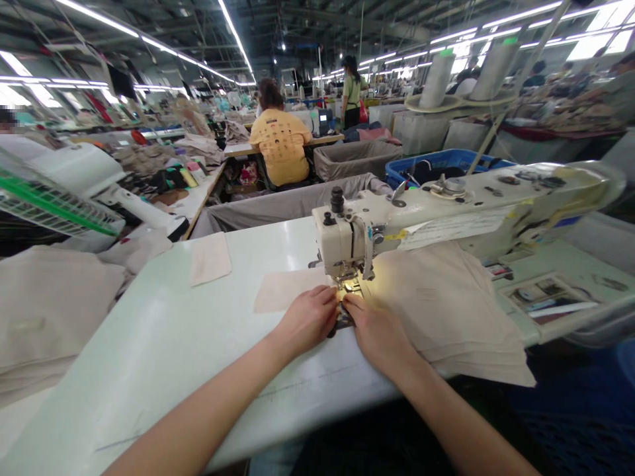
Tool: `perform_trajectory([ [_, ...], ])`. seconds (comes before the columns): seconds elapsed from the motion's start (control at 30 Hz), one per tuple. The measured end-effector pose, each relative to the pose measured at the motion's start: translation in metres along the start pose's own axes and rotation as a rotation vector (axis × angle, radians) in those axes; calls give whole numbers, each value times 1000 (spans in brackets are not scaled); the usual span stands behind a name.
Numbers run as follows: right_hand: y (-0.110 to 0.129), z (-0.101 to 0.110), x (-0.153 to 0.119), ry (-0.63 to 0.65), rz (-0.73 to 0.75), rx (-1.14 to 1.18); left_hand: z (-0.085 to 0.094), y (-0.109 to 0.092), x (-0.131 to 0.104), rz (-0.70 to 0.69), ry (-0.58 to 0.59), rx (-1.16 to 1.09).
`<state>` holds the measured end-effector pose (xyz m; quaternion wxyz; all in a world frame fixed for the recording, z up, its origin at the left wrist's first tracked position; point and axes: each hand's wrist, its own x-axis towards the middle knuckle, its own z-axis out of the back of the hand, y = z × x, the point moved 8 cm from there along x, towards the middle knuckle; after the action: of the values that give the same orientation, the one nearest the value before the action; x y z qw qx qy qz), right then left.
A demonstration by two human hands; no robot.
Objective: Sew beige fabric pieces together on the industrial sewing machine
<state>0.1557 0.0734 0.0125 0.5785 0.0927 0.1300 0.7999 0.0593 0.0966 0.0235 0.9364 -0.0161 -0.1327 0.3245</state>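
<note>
At the sewing machine (342, 244) on the pale tabletop (198, 370), the left hand (308, 318) and right hand (381, 332) meet with bent fingers just on the near side of the needle area, but whether either grips cloth or only presses down cannot be told. A cream fabric piece (278, 292) lies flat to the left of the needle area, partly behind the left hand, and a smaller cloth piece (210, 259) lies farther left. Right of the right hand, layered fabric sheets (446, 307) spread toward the tabletop's near edge.
</note>
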Motion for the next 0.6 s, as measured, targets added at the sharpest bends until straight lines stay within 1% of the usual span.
perform_trajectory([
  [0.1, 0, 3, 5, -27, -2, 7, 3, 8, 6, -15, -10, -12],
  [0.17, 1, 1, 3, -38, -4, 3, 5, 11, 8, -22, -25, -15],
  [0.37, 5, -17, -20, -77, 4, -14, 3, 14, 3, -21, -93, -3],
  [0.5, 9, -24, -33, -157, 44, -16, 2, 20, -2, 60, -109, 35],
  [0.53, 9, -24, -35, -178, 52, -11, 2, 21, -2, 92, -94, 54],
  [0.6, 8, -22, -38, -208, 62, 8, 4, 20, -3, 159, -28, 114],
])
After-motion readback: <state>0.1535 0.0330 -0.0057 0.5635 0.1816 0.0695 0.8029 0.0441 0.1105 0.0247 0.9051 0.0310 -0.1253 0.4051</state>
